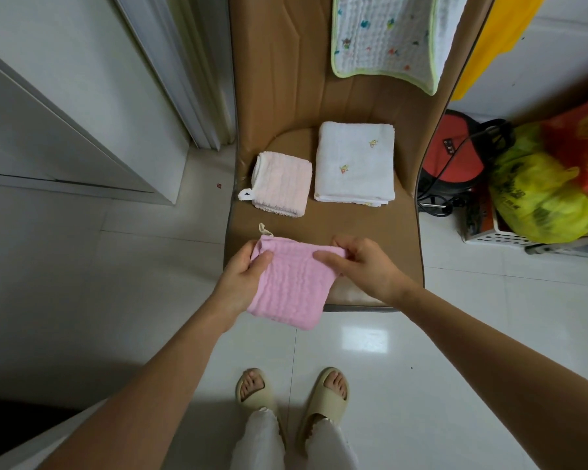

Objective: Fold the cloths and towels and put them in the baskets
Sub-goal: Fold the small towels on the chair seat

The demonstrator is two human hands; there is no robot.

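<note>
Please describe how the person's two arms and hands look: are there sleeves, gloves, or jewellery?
Both forearms are bare up to the frame edge; no sleeves show. The left hand and right hand wear no gloves. No rings, watch or bracelet are visible.

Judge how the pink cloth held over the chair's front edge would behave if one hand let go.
The pink cloth sags below both hands, so it is probably floppy and would swing down. Left hand and right hand pinch only its top corners, suggesting it is light. Its crinkled weave likely resists slipping.
</note>
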